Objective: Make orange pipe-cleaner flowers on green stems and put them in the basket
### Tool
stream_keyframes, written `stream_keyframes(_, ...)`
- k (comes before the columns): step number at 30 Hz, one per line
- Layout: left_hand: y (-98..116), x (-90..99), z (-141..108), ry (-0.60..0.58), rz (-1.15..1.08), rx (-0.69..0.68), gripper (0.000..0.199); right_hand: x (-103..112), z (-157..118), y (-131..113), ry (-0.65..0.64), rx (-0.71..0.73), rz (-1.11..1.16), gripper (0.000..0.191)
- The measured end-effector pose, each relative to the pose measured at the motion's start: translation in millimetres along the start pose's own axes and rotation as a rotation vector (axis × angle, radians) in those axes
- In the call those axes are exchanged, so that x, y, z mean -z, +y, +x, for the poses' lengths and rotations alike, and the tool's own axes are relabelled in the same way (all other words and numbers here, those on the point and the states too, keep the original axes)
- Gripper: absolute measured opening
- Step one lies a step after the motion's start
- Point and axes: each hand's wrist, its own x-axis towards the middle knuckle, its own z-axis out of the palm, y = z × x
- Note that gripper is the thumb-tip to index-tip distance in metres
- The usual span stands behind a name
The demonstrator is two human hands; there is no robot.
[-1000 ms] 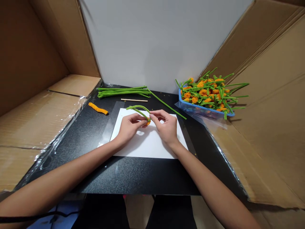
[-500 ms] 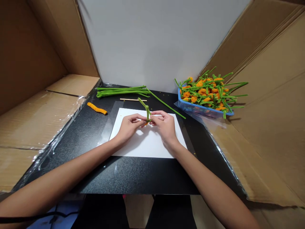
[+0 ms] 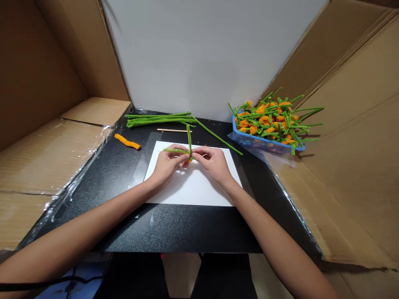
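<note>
Over the white sheet (image 3: 193,187), both hands pinch one small piece made of green fuzzy stems (image 3: 189,139) with an orange part (image 3: 188,161) underneath. My left hand (image 3: 168,166) holds it from the left, thumb and fingers closed at the joint. From the right, my right hand (image 3: 213,164) has its thumb and fingertips closed on the green stem near the same joint. One stem stands upright and another reaches left over my left hand's fingers. The fingers partly hide the orange part.
Green stems (image 3: 156,119) lie at the back, with a thin wooden stick (image 3: 174,130) before them and a single stem (image 3: 218,135) slanting right. An orange twisted piece (image 3: 127,142) is at the left. A blue basket (image 3: 264,144) of orange-and-green pieces stands at the right. Cardboard (image 3: 352,166) flanks the table.
The held piece has turned and shifted slightly left: its tall stem is now upright, and another stem points left. My right hand has moved a little left with it.
</note>
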Motion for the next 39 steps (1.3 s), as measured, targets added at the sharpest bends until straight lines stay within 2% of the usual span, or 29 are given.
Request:
stream_keyframes(5, 2.9, 2.3, 4.9, 0.012, -0.041, 0.041, 0.032, 12.7, 2.0, -0.2, -0.131, 0.102, -0.08, 0.015)
stream_keyframes(11, 6.0, 4.1, 4.3, -0.027, -0.01, 0.041, 0.029, 7.9, -0.7, -1.6, -0.006, 0.077, -0.051, 0.013)
stream_keyframes(16, 4.8, 4.7, 4.1, -0.031, 0.031, 0.039, 0.031, 7.9, -0.9, -1.3, -0.017, 0.061, -0.066, 0.009)
stream_keyframes(22, 3.5, 5.6, 6.6, -0.009, 0.016, 0.048, 0.038, 4.0, -1.6, 3.3, -0.004, 0.107, -0.091, 0.004)
stream_keyframes(30, -4.5, 2.9, 3.6, 0.048, 0.027, -0.067, 0.043, -4.8, -7.0, 2.1, 0.028, 0.277, -0.182, 0.008)
stream_keyframes(35, -5.3, 5.9, 8.7, -0.006, 0.032, -0.059, 0.045, -8.0, -7.7, 3.4, 0.114, 0.162, -0.158, 0.005)
stream_keyframes(39, -3.4, 7.0, 9.8, -0.029, 0.066, -0.045, 0.042, -6.2, -5.5, 5.3, 0.127, 0.146, -0.137, 0.002)
